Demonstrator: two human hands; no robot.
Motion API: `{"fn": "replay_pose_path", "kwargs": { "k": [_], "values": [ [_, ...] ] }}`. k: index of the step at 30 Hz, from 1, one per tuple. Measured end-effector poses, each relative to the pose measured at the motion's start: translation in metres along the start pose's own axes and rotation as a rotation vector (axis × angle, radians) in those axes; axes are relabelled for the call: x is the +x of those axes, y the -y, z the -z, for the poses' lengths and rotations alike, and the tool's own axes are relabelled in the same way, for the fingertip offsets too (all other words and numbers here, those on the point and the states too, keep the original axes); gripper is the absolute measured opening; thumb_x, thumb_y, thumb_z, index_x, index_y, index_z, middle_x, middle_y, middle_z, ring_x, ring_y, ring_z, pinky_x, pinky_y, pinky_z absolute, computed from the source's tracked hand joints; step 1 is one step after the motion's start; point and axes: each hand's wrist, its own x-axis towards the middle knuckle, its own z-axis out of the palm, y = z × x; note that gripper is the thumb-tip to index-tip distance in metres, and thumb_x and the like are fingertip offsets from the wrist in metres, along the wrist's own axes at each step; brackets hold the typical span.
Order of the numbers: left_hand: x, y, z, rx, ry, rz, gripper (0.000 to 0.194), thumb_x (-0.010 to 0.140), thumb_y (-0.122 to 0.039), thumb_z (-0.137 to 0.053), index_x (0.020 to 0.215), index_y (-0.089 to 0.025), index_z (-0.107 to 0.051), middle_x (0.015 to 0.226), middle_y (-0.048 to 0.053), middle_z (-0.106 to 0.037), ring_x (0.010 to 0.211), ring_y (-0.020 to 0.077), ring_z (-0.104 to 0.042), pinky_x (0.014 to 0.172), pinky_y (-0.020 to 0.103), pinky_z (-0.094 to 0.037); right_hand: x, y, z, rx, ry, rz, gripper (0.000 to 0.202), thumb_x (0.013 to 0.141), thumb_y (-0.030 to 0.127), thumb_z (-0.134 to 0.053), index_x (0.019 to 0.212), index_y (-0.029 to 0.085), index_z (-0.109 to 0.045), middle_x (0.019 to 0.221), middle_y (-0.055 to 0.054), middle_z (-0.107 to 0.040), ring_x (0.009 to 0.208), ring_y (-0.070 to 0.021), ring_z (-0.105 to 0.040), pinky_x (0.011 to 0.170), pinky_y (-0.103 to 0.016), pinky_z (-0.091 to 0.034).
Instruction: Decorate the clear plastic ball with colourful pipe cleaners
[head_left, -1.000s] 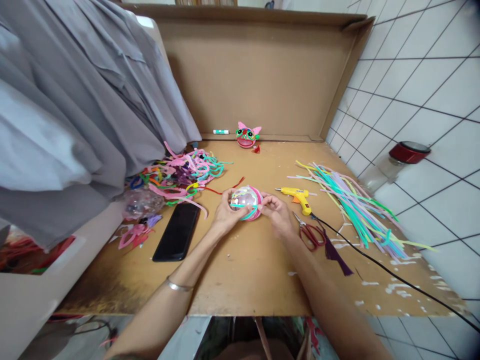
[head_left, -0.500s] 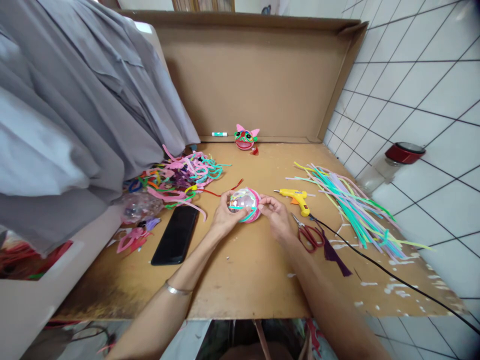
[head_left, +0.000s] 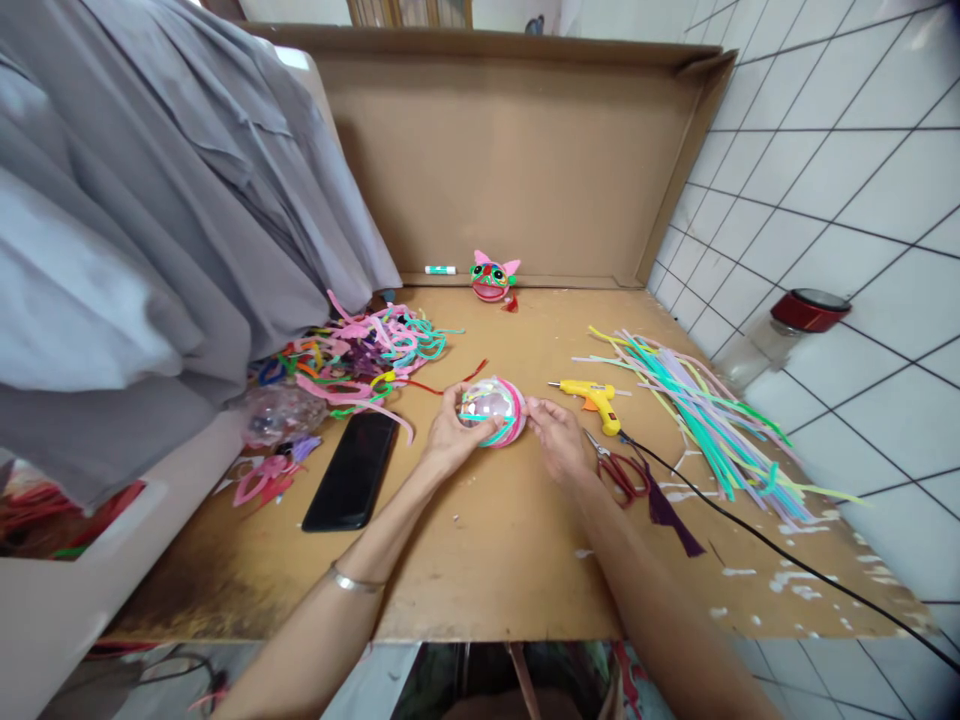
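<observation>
My left hand (head_left: 451, 432) is closed around a clear plastic ball (head_left: 484, 404), low over the table. Turquoise pipe cleaner (head_left: 496, 434) crosses its lower front, and bands of pink pipe cleaner (head_left: 517, 415) curve round its right side. At that right edge, the thumb and fingers of my right hand (head_left: 553, 432) pinch together on the pink pipe cleaner; the exact bit between the fingertips is mostly hidden. Right of this hand lie a yellow hot glue gun (head_left: 592, 395) and red-handled scissors (head_left: 621, 475).
A pile of tangled pipe cleaners (head_left: 375, 345) and a black phone (head_left: 351, 472) lie left. Straight pipe cleaners (head_left: 697, 410) lie right, by a red-lidded jar (head_left: 780, 335). A pink-eared animal head (head_left: 492, 277) and glue stick (head_left: 440, 270) are at the back. The glue gun's cord (head_left: 750, 525) crosses the right side.
My right hand has shifted slightly right, its fingertips drawn a little away from the ball's face. My left hand keeps its hold, and the ball has barely moved.
</observation>
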Motion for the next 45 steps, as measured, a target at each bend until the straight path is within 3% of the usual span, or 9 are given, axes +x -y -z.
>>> {"fn": "replay_pose_path", "kwargs": {
  "k": [3,7,10,16,22,28,39,45],
  "values": [
    [0.000,0.001,0.000,-0.014,0.002,-0.017,0.064,0.057,-0.038,-0.075,0.110,-0.019,-0.047,0.106,0.005,-0.062,0.097,0.0204,-0.061,0.086,0.032,-0.047,0.000,0.004,0.001,-0.042,0.043,0.021,0.037,0.068,0.056,-0.067,0.067,0.020,-0.059,0.070,-0.001,-0.063,0.073,-0.0173,-0.059,0.074,-0.032,-0.049],
    [0.002,0.005,0.000,0.011,-0.009,-0.019,0.064,0.057,-0.038,-0.076,0.111,-0.020,-0.048,0.105,0.005,-0.063,0.092,0.0197,-0.063,0.083,0.031,-0.049,0.001,0.008,0.002,-0.226,0.060,0.130,0.034,0.064,0.049,-0.072,0.075,0.021,-0.057,0.076,-0.001,-0.063,0.072,-0.0163,-0.059,0.073,-0.031,-0.050],
    [0.002,0.009,0.000,0.031,-0.017,-0.031,0.064,0.057,-0.039,-0.077,0.112,-0.020,-0.049,0.105,0.005,-0.063,0.090,0.0194,-0.063,0.083,0.032,-0.049,0.002,0.010,0.005,-0.318,0.111,0.184,0.033,0.062,0.044,-0.075,0.074,0.022,-0.053,0.086,-0.003,-0.065,0.077,-0.0169,-0.062,0.076,-0.032,-0.052],
    [0.005,0.016,-0.001,0.025,-0.007,-0.067,0.065,0.059,-0.040,-0.077,0.114,-0.022,-0.048,0.108,0.004,-0.063,0.091,0.0191,-0.063,0.081,0.031,-0.049,0.005,0.011,0.015,-0.379,0.182,0.207,0.027,0.070,0.042,-0.070,0.073,0.022,-0.053,0.097,-0.004,-0.067,0.087,-0.0190,-0.065,0.083,-0.035,-0.053],
    [0.007,0.022,-0.003,-0.012,-0.022,-0.087,0.065,0.057,-0.036,-0.078,0.113,-0.022,-0.049,0.108,0.004,-0.064,0.093,0.0196,-0.064,0.084,0.031,-0.050,0.005,0.010,0.016,-0.512,0.189,0.337,0.019,0.073,0.034,-0.068,0.068,0.022,-0.055,0.097,-0.006,-0.064,0.093,-0.0208,-0.063,0.083,-0.037,-0.054],
    [0.006,0.021,-0.003,0.004,-0.018,-0.078,0.066,0.057,-0.040,-0.078,0.114,-0.022,-0.048,0.111,0.005,-0.063,0.095,0.0202,-0.063,0.084,0.032,-0.049,0.004,0.010,0.015,-0.481,0.147,0.310,0.015,0.074,0.032,-0.065,0.074,0.022,-0.055,0.094,-0.004,-0.067,0.088,-0.0190,-0.065,0.081,-0.035,-0.055],
    [0.003,0.012,-0.001,0.023,-0.011,-0.053,0.068,0.057,-0.043,-0.077,0.115,-0.022,-0.047,0.112,0.006,-0.062,0.094,0.0202,-0.063,0.085,0.032,-0.048,0.007,0.008,0.017,-0.458,0.134,0.254,0.024,0.065,0.039,-0.075,0.071,0.023,-0.058,0.096,-0.004,-0.068,0.091,-0.0206,-0.064,0.079,-0.036,-0.055],
    [0.004,0.015,-0.003,-0.005,-0.012,-0.067,0.067,0.057,-0.043,-0.076,0.114,-0.022,-0.047,0.109,0.005,-0.062,0.092,0.0194,-0.062,0.085,0.032,-0.047,0.002,0.013,0.013,-0.505,0.153,0.314,0.022,0.068,0.035,-0.072,0.067,0.023,-0.054,0.097,-0.005,-0.066,0.093,-0.0208,-0.062,0.076,-0.035,-0.055]
  ]
}}
